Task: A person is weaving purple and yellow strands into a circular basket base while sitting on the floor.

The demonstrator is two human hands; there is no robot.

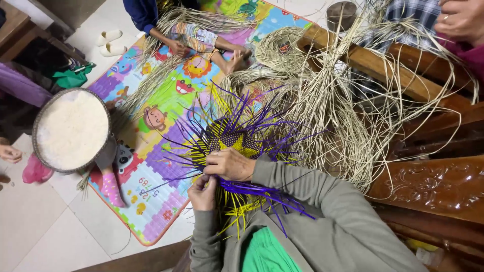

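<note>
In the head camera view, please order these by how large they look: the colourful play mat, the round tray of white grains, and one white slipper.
1. Colourful play mat, clearly largest.
2. Round woven tray of white grains.
3. White slipper, smallest; it lies farther from the camera, so its true size is less sure.

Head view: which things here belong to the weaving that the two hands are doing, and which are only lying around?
In the work:
- weave of purple and yellow strips
- left hand, gripping strips at its edge
- right hand, pressed on top of it

Lying about:
- pale straw
- play mat
- round tray of white grain
- slippers
- wooden bench
</note>
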